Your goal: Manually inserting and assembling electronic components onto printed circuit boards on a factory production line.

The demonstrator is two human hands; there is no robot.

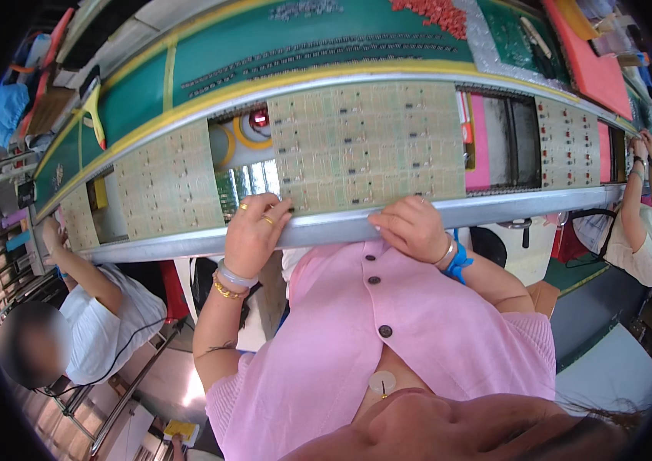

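Note:
A wide panel of circuit boards [364,142], pale green-tan with small dark parts in rows, lies in the conveyor track before me. Along its near side runs the silver metal rail [318,229]. My left hand [255,234] is at this rail by the panel's lower left corner, its fingers bent and closed, fingertips at the panel's edge. Farther right, my right hand [412,230] leans on the rail with fingers curled together near the same edge. Whatever either hand may hold between its fingers is hidden.
More board panels lie left [168,180] and right [568,146] on the track. Beyond it, a green work mat [134,84] carries rows of black components [318,58], a red heap of parts [434,15] and a yellow-handled brush [95,115]. Co-workers sit at both sides.

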